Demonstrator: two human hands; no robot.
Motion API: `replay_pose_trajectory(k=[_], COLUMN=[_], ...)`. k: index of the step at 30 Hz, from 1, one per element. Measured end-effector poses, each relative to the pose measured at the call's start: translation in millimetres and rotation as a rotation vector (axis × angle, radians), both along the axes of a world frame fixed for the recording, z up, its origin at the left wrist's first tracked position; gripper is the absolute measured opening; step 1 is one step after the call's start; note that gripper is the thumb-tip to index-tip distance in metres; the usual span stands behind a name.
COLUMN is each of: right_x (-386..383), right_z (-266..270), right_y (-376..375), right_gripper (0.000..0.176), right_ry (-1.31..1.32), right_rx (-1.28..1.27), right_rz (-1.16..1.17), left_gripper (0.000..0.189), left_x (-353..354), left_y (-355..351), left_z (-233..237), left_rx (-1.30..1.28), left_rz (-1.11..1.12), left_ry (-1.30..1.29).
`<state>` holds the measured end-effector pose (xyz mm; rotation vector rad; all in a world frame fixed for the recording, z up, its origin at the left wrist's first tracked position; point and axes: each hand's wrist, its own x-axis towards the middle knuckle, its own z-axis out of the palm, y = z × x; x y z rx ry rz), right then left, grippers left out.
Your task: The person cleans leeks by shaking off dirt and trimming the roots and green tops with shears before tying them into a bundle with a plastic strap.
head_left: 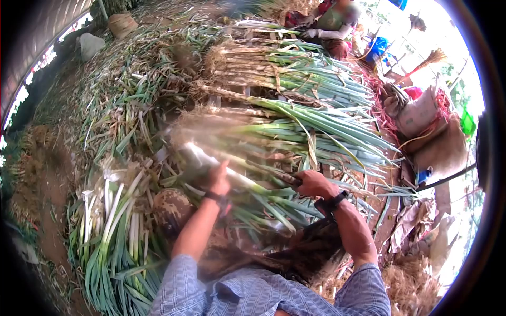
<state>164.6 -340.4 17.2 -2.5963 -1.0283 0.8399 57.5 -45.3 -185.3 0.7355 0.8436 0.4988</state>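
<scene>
A long green onion (241, 180) with a white shank lies slanting across my lap area, its green leaves toward the lower right. My left hand (217, 179) is closed at the white root end, which is smeared by motion. Farther right, my right hand (314, 184) grips a brownish, dry-skinned stalk (274, 172) between thumb and fingers. Just beyond both hands, a layer of unpeeled green onions (311, 126) lies side by side, roots to the left and leaves to the right. A dusty blur hides part of the roots near my left hand.
Peeled green onions (108, 237) are heaped at my left. Stripped leaves (126, 100) cover the ground beyond them. Another person (332, 23) sits at the far end of the row. Sacks (437, 131) and a broom (424, 64) stand at the right.
</scene>
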Motion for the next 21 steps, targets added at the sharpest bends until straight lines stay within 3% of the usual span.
replay_pose_trajectory(k=[4,6,7,10,11,14,18,20,21], right_x=[5.8,9.5,9.9,1.9,5.3,4.3,-3.5,-5.7,-6.5], right_z=[-8.7,-17.8,-21.5,-9.6,-17.1,-19.6,-13.6,-7.0,-4.2], right_y=[19.5,30.9,39.9,62.0,67.8,82.8,97.0,100.7,101.9], right_gripper=[0.03,0.03,0.03,0.029,0.028,0.028,0.032,0.03,0.029], right_ry=[-0.034,-0.053,-0.043,-0.018,-0.069,-0.17,-0.186,-0.207,-0.226], right_rx=[0.024,0.027,0.024,0.047,0.056,0.133,0.15,0.153,0.15], right_rz=[0.057,0.102,0.13,0.122,0.112,0.144,0.14,0.17,0.217], left_gripper=[0.018,0.02,0.02,0.023,0.025,0.026,0.02,0.015,0.014], left_x=[-0.6,-3.0,-4.5,0.1,0.8,0.1,-9.0,-8.8,-6.0], left_y=[-11.9,-13.7,-12.5,-2.6,-1.8,-3.1,-21.7,-24.3,-18.6], left_z=[23.8,25.7,15.4,-23.7,-28.6,-13.2,48.4,60.6,40.2], left_rx=[-0.043,-0.138,-0.186,0.0,-0.07,-0.131,-0.243,-0.29,-0.218], left_rz=[-0.013,-0.055,-0.076,-0.1,-0.109,-0.163,-0.114,-0.146,-0.191], left_ry=[0.097,-0.027,-0.089,-0.052,-0.106,-0.268,-0.188,-0.248,-0.324])
